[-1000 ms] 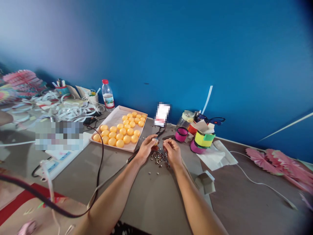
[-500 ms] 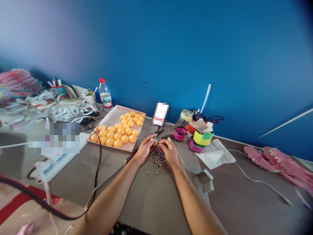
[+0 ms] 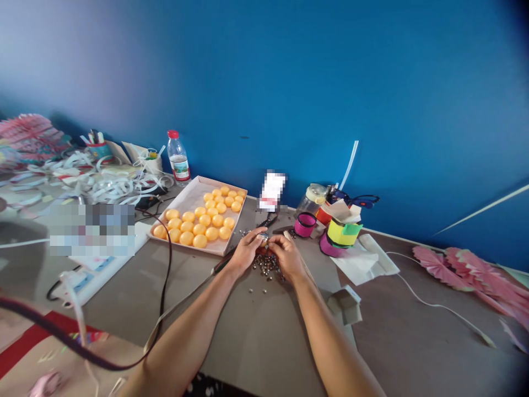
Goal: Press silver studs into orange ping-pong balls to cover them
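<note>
Items on and above your grey-brown surface (image 3: 252,336), by clock face centred on the piece between your hands: one small open box (image 3: 346,309), at 4 o'clock; two loose beads (image 3: 265,291), lying apart just below 6 o'clock; one white power strip (image 3: 105,271), between 8 and 9 o'clock; pink pleated paper (image 3: 475,273), well out at 3 o'clock; one pile of metallic beads (image 3: 266,267), at 6 o'clock, just below your hands; your left hand (image 3: 245,253), fingers closed round one small shiny round piece (image 3: 264,237), which sits at the dial's centre; your right hand (image 3: 288,256), fingers pinched narrow at the right side of that piece, whether gripping a bead you cannot tell; one yellow-and-green band (image 3: 343,234), at 3 o'clock; one magenta ring with dark edges (image 3: 306,226), at 2 o'clock; one shallow tray (image 3: 185,198), at 10 o'clock, with orange balls (image 3: 205,220) in rows inside; one heap of white strips (image 3: 107,182), farther left, between 9 and 10; one clear jar (image 3: 311,201), between 1 and 2; one red-capped bottle (image 3: 178,160), upright behind the tray at 10; blue wall (image 3: 264,99), at 12.
</note>
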`<action>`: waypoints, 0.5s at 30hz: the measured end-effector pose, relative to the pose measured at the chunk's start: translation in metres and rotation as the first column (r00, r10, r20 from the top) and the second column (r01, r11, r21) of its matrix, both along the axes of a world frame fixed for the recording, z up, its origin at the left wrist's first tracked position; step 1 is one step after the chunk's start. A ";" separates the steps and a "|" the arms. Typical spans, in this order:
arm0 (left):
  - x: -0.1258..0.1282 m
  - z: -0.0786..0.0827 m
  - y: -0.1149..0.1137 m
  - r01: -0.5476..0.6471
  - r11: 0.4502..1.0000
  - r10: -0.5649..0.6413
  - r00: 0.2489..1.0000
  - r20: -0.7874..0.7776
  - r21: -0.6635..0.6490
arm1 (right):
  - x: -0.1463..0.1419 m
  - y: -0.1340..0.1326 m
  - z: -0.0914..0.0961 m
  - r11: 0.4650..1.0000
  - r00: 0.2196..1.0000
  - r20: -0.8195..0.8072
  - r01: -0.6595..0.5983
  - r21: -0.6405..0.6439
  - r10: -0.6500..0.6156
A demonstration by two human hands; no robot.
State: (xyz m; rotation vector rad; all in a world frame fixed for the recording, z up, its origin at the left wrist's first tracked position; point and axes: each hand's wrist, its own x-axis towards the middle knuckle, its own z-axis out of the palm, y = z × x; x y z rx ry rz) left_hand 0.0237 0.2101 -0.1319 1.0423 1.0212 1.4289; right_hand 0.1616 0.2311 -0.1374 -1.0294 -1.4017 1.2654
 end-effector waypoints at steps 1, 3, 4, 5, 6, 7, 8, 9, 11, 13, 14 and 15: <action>0.000 0.001 0.000 -0.011 1.000 0.012 0.999 -0.033 0.017 | 0.000 0.000 0.000 1.000 1.000 0.002 0.001 -0.002 -0.001; 0.000 0.002 -0.001 -0.026 0.998 0.031 0.995 -0.097 0.050 | 0.001 0.001 0.001 1.000 1.000 0.012 -0.010 -0.011 0.010; 0.000 0.002 -0.001 -0.029 0.998 0.036 0.992 -0.121 0.061 | 0.002 0.001 0.001 1.000 1.000 0.016 -0.022 -0.020 0.022; 0.000 0.003 -0.001 -0.029 0.997 0.038 0.990 -0.139 0.067 | 0.002 0.001 0.003 0.999 0.999 0.022 -0.036 -0.028 0.037; 0.000 0.003 -0.001 -0.030 0.997 0.041 0.988 -0.150 0.072 | 0.003 0.000 0.004 0.998 0.998 0.028 -0.048 -0.035 0.049; 0.000 0.003 -0.001 -0.033 0.997 0.045 0.987 -0.155 0.076 | 0.003 0.000 0.005 0.998 0.998 0.034 -0.053 -0.039 0.054; 0.000 0.002 -0.001 -0.037 0.996 0.049 0.986 -0.158 0.080 | 0.003 0.000 0.006 0.998 0.998 0.040 -0.049 -0.039 0.050; 0.001 0.002 -0.001 -0.041 0.996 0.054 0.985 -0.162 0.085 | 0.003 -0.001 0.006 0.999 0.998 0.048 -0.032 -0.034 0.034; 0.001 0.002 -0.001 -0.043 0.995 0.060 0.981 -0.183 0.094 | 0.001 -0.001 0.006 1.000 0.998 0.068 0.009 -0.022 -0.007; 0.002 0.002 -0.001 -0.047 0.994 0.066 0.978 -0.200 0.099 | 0.000 0.000 0.004 0.999 0.997 0.075 0.036 -0.015 -0.035; 0.003 0.002 -0.001 -0.045 0.995 0.063 0.979 -0.193 0.094 | 0.000 0.000 0.003 0.999 0.997 0.069 0.036 -0.014 -0.035; 0.004 0.003 -0.001 -0.034 0.996 0.047 0.985 -0.166 0.078 | 0.000 0.001 0.001 0.999 0.998 0.056 0.036 -0.009 -0.036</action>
